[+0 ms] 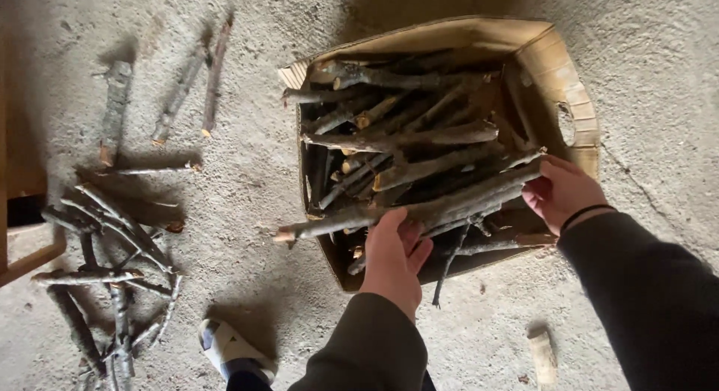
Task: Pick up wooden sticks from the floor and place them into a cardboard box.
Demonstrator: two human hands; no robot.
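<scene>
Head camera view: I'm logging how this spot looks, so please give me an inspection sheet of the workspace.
Surface: rough grey concrete floor, dusty.
Job's things: open cardboard box piled with cut sticks; a long stick bundle lies across the top.
Clutter: loose sticks scattered on the floor at left; a small wood offcut below the box.
Grippers: left hand grips the bundle near its middle; right hand holds its far end.
Cables: nothing seen.
Surroundings: wooden frame edge at far left; a slipper at bottom.
</scene>
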